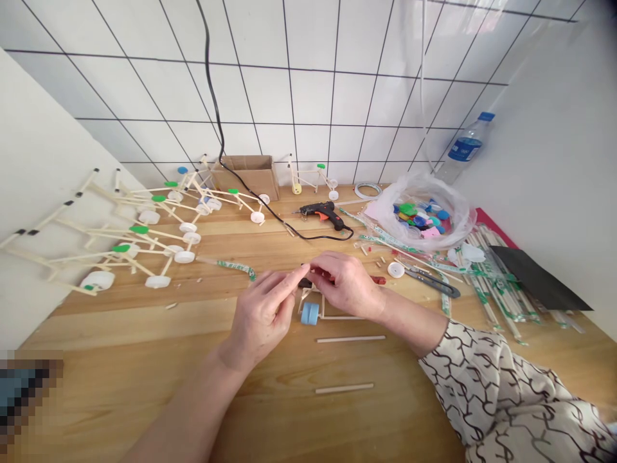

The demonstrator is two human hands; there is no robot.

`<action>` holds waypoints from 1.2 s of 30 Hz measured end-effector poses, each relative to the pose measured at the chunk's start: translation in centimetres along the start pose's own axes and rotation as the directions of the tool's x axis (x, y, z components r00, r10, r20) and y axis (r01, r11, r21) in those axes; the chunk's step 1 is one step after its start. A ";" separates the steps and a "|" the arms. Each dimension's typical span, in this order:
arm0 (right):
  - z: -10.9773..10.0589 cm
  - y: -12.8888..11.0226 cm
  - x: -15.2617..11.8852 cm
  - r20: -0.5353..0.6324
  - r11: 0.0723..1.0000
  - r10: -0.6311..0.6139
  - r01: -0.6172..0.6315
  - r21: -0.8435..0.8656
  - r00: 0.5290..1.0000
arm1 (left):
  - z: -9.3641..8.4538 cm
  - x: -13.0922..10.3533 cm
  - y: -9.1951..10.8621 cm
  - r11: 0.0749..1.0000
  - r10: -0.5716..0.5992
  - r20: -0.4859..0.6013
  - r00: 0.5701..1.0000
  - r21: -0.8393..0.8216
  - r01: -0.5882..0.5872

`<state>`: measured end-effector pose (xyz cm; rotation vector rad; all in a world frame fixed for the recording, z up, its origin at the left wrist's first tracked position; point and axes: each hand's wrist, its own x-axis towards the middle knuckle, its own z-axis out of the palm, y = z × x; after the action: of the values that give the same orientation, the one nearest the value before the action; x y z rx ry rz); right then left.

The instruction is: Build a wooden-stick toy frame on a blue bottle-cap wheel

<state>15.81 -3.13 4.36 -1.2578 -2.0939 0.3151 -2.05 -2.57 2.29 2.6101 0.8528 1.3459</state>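
Observation:
My left hand (264,315) and my right hand (344,283) meet over the middle of the wooden table (144,360). Their fingertips pinch together around a small stick frame (313,302) that carries a blue bottle cap (309,313) as a wheel. The right hand's fingers curl over the frame's top, where a small dark and red part shows; what it is I cannot tell. The left thumb and forefinger touch the same spot from the left. Two loose wooden sticks, a nearer stick (344,388) and a farther stick (351,338), lie on the table just in front of the hands.
Several finished stick models with white and green caps (144,238) line the left wall. A black glue gun (322,212) with its cord lies behind the hands, beside a cardboard box (250,175). A bag of coloured caps (421,215), bundled sticks (491,283), cutters (431,280), a water bottle (465,149) sit right.

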 end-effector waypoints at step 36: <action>0.1 0.4 0.2 0.074 1.000 -0.021 0.022 -0.011 0.997 | 0.2 -0.2 0.1 1.000 0.004 -0.004 1.000 0.023 -0.004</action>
<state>15.94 -2.71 4.12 -1.2470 -2.1731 0.3454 -1.99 -2.72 2.03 2.6282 0.8699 1.3511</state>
